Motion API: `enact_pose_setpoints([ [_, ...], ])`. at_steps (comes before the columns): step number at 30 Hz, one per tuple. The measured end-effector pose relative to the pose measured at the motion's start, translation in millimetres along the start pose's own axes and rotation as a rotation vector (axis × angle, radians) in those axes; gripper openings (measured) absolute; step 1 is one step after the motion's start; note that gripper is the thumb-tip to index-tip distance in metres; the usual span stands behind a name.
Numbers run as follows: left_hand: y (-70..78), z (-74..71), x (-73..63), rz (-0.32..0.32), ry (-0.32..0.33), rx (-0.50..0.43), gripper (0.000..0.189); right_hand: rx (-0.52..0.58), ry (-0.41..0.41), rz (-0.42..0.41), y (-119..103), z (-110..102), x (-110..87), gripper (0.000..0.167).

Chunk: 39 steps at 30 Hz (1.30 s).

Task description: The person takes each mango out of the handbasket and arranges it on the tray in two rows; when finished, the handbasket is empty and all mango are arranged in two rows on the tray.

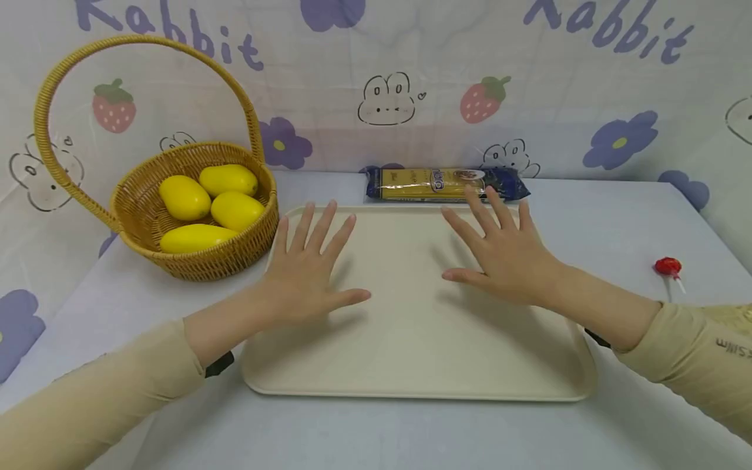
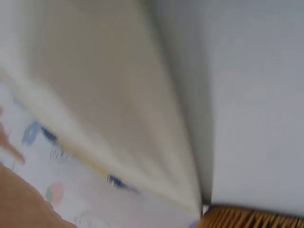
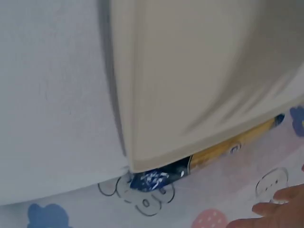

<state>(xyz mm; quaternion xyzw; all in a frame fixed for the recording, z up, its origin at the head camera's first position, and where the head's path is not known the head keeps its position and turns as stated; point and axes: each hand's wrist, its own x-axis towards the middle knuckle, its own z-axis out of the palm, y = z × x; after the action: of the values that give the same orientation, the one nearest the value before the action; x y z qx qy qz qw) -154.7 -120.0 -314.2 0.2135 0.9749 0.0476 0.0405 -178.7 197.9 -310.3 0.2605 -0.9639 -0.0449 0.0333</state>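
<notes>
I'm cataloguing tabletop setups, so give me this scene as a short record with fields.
tray: beige, rectangular, on a pale tabletop
left hand: spread over the tray's left side, holding nothing
right hand: spread over the tray's right side, holding nothing
basket: woven, tall handle, left of the tray
basket contents: four smooth yellow pieces
packet: blue and yellow, beyond the tray's far edge
lollipop: red top, white stick, right of the tray

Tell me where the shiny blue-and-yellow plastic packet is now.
In the head view, the packet lies slightly right of centre, just beyond the far edge of the beige rectangular tray, before the white printed backdrop.
</notes>
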Motion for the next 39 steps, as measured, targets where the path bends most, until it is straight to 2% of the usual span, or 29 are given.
enact_pose_setpoints([
  [4, -9.2, -27.8, 0.1, -0.016, 0.043, -0.02, 0.104, 0.066, -0.067, 0.09, 16.4, -12.3, 7.6, 0.09],
  [8, -25.5, -61.9, 0.5, -0.045, 0.073, -0.067, 0.102, 0.153, -0.117, 0.152, 38.7, -22.6, 16.2, 0.089],
  [13, -55.5, -102.5, -2.1, -0.058, 0.103, -0.16, 0.099, 0.296, -0.172, 0.195, 71.3, -28.4, 25.2, 0.085],
  [17, -86.0, -122.2, 0.4, -0.083, 0.092, -0.24, 0.095, 0.365, -0.186, 0.205, 93.8, -25.2, 29.3, 0.078],
  [23, -126.8, -132.0, 7.4, -0.167, 0.08, -0.401, 0.092, 0.433, -0.201, 0.216, 114.3, -15.2, 29.3, 0.069],
  [29, -160.2, -135.8, 11.7, -0.343, 0.029, -0.564, 0.095, 0.499, -0.248, 0.21, 124.6, -4.2, 31.6, 0.063],
  [34, -185.1, -135.2, 16.2, -0.473, 0.002, -0.624, 0.098, 0.536, -0.34, 0.239, 129.6, 4.5, 33.2, 0.067],
  [39, -204.6, -130.7, 19.8, -0.547, -0.006, -0.646, 0.098, 0.615, -0.427, 0.279, 131.0, 10.0, 32.7, 0.072],
])
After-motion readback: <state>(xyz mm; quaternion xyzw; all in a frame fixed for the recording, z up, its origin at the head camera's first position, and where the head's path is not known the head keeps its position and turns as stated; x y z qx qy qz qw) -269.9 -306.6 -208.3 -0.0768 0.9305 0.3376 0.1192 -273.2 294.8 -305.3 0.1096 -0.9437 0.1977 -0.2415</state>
